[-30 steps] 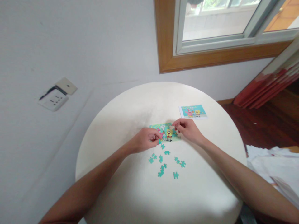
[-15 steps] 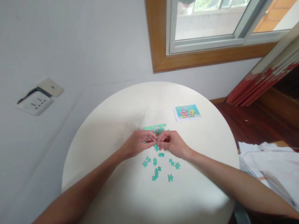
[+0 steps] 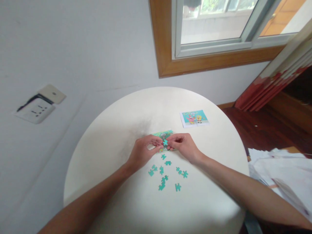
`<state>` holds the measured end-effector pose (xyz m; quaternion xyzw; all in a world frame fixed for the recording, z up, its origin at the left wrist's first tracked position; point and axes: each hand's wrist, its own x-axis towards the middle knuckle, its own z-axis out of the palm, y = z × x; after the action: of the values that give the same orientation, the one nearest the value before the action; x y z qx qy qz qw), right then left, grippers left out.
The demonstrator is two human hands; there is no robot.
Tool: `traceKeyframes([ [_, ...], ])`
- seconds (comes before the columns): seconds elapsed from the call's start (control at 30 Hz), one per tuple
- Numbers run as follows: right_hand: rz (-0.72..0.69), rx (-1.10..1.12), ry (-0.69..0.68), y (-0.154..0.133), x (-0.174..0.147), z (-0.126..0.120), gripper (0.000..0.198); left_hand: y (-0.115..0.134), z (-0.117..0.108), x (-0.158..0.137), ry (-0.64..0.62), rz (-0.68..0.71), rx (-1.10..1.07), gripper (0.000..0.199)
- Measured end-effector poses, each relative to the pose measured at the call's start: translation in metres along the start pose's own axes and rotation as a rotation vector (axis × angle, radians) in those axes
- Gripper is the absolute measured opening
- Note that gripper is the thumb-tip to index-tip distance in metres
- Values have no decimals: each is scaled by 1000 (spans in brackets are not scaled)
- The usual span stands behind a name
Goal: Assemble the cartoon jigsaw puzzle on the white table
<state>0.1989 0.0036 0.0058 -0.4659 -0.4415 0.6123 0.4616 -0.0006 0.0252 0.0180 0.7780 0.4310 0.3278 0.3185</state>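
Note:
A small teal puzzle piece (image 3: 165, 142) is held up between the fingertips of both hands, over the partly assembled jigsaw puzzle (image 3: 162, 133). My right hand (image 3: 183, 145) pinches its right side between thumb and fingers. On the other side, my left hand (image 3: 145, 149) is curled, with its thumb and fingertips closed at the piece's left edge. The hands cover much of the assembled puzzle; its yellow-green top strip and part of a cartoon figure show. A loose teal piece (image 3: 163, 156) lies just below the hands, with another piece (image 3: 168, 163) beneath it.
Several more loose teal pieces (image 3: 161, 170) are scattered on the round white table (image 3: 109, 136) nearer to me. A picture card (image 3: 195, 118) with cartoon characters lies at the back right. Papers (image 3: 280, 169) are stacked beside the table, and a wall and window frame (image 3: 219, 61) stand behind it.
My hands have moved slightly up and turned, so the pinched piece now shows between them. The loose piece just below them is more exposed. The other loose pieces lie unchanged.

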Motion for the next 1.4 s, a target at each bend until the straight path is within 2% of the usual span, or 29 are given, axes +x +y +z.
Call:
traceKeyframes([
  [0.13, -3, -3, -2, 0, -1, 1, 26, 4, -2, 0, 12, 19, 63, 10],
  [0.77, 27, 39, -96, -4, -1, 2, 27, 3, 2, 0, -27, 49, 60, 11],
  [0.87, 17, 1, -89, -13, 2, -12, 31, 1, 4, 0, -17, 25, 73, 14],
  [1.0, -97, -140, 111, -29, 13, -48, 23, 1, 3, 2, -64, 58, 123, 18],
  [1.07, -112, -189, 175, -33, 18, -63, 22, 0, -1, 5, -68, 66, 149, 21],
  [1.17, -82, -237, 170, -30, 23, -74, 22, -5, -11, 11, -12, 23, 177, 22],
  [1.27, -35, -263, 125, -25, 23, -74, 24, -13, -26, 19, 61, -65, 183, 22],
  [1.4, -10, -305, 76, -23, 21, -70, 22, -24, -40, 25, 60, -111, 201, 22],
])
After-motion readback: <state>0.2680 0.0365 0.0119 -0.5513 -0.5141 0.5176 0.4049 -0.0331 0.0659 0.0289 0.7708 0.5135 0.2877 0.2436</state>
